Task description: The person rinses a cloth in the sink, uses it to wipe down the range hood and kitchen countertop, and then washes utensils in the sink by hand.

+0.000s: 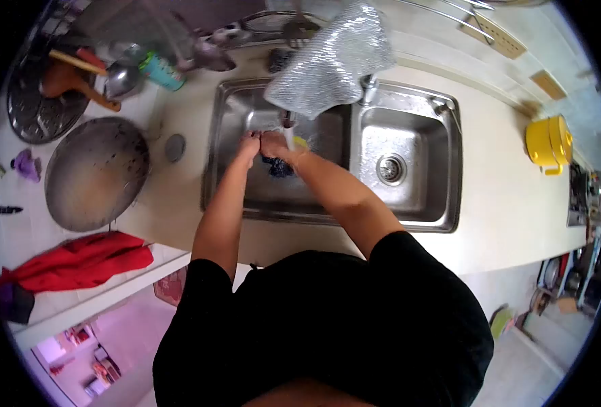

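Observation:
Both hands are low over the left basin of the steel sink (pixel 209 163), side by side and touching or nearly so. My left hand (pixel 250 144) has its fingers bent against my right hand (pixel 275 144). Water from the tap (pixel 289 122) runs down at my right hand. Both hands look closed, but what they grip is too small to make out. Just below them hangs or lies a dark, bunched cloth-like thing (pixel 279 168). A bit of something yellow (pixel 301 142) shows beside my right wrist.
Silver bubble foil (pixel 334 61) covers part of the sink's back. A large wok (pixel 97 173), a red cloth (pixel 83 261), a green can (pixel 161 71) and ladles (pixel 121 80) are on the left. A yellow pot (pixel 549 141) stands right.

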A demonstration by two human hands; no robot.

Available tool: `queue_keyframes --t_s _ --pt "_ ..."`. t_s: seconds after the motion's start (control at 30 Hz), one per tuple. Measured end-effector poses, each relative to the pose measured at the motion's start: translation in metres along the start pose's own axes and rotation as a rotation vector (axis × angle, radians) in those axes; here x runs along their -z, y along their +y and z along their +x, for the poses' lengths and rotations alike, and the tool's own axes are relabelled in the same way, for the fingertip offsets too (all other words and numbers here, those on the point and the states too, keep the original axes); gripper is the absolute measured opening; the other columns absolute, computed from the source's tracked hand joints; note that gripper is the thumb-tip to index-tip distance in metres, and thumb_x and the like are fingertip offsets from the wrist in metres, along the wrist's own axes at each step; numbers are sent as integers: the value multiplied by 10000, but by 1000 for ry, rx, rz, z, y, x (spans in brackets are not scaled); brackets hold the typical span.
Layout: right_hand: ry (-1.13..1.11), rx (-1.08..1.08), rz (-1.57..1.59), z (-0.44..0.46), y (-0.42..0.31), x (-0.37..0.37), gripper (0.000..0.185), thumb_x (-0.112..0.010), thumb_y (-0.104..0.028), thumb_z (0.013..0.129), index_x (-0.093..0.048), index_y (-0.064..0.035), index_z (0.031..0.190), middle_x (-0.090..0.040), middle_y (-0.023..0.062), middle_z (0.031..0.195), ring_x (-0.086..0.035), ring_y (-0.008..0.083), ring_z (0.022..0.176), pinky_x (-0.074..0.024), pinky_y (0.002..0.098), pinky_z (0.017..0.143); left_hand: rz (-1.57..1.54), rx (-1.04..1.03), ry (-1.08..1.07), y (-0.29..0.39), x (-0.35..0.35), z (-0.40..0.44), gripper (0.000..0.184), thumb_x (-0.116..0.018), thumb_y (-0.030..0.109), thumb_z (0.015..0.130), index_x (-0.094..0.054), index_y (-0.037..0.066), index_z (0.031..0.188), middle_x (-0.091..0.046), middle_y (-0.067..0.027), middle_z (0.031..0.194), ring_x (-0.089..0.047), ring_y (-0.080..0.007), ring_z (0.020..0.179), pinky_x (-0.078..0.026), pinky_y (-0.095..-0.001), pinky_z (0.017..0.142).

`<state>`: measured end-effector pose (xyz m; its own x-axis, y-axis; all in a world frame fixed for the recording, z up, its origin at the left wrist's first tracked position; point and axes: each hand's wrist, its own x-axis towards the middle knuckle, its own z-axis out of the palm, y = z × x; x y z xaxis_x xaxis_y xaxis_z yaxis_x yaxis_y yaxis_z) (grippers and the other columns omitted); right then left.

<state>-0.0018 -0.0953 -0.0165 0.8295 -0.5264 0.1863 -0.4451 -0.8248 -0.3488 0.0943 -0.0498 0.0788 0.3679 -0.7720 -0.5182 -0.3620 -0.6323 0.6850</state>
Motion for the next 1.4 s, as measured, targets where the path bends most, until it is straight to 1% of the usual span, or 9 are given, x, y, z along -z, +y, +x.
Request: queue_keyframes --t_s 0.37,0.57,0.9,0.97,1.03,1.1,1.2,1.3,1.4 --pt "-92 -159 164 -20 -38 131 163 -521 -120 711 -589 15 772 -603 191 766 -602 335 745 -474 415 625 -1370 520 -439 -34 -24 -24 708 -438 570 824 -337 1 1232 -317 -207 1311 -318 -349 1212 -339 -573 914" --pt "112 -332 182 -100 -112 135 204 -537 -160 745 -515 -37 907 -592 159 772 -607 333 661 -495 421 550 -1257 270 -723 -17 -57 -46 649 -495 619 760 -579 17 985 -628 -126 910 -618 -275 792 -501 -416 755" --pt "316 -794 299 -119 -49 109 302 -462 -343 840 -606 -82 794 -603 182 711 -579 373 648 -467 455 587 -1431 293 -654 -27 -105 -37 389 -367 312 894 -535 11 1076 -611 -120 965 -590 -220 892 -456 -376 854" --pt "341 -697 306 -116 -83 108 294 -473 -344 836 -606 -88 783 -596 187 705 -576 375 648 -463 455 582 -1637 7 -1182 -49 -101 -17 294 -423 303 868 -564 56 945 -611 -81 847 -595 -220 798 -485 -360 769" --pt "369 -531 363 -114 -108 124 300 -474 -339 840 -601 -74 783 -585 198 701 -569 383 661 -456 456 582 -1633 1 -1109 -56 -102 -14 232 -452 280 858 -577 85 875 -609 -58 785 -594 -210 744 -500 -343 709" --pt "281 -686 380 -116 -83 102 306 -474 -340 841 -601 -70 773 -585 200 703 -568 385 678 -454 459 598 -1391 278 -439 -54 -104 -29 188 -455 243 862 -572 97 867 -604 -50 781 -588 -188 730 -502 -326 675" --pt "361 -829 412 -127 -31 73 264 -517 -292 819 -613 -51 774 -585 215 737 -564 383 736 -452 431 674 -1023 257 -522 -32 -85 -36 165 -438 173 875 -554 74 939 -597 -50 856 -578 -169 789 -492 -334 722" --pt "392 -859 517 -141 -6 57 236 -541 -264 806 -623 -44 826 -611 165 822 -578 304 780 -452 378 696 -350 -320 -68 -7 -68 -67 179 -440 134 865 -531 35 983 -614 -41 858 -593 -199 782 -483 -347 737" --pt "270 -1124 1517 -128 -32 104 416 -533 -419 820 -582 -33 968 -605 94 956 -567 218 864 -425 353 809 181 -513 63 -9 -64 -69 229 -480 79 823 -478 22 1044 -599 -163 979 -572 -346 888 -448 -418 758"
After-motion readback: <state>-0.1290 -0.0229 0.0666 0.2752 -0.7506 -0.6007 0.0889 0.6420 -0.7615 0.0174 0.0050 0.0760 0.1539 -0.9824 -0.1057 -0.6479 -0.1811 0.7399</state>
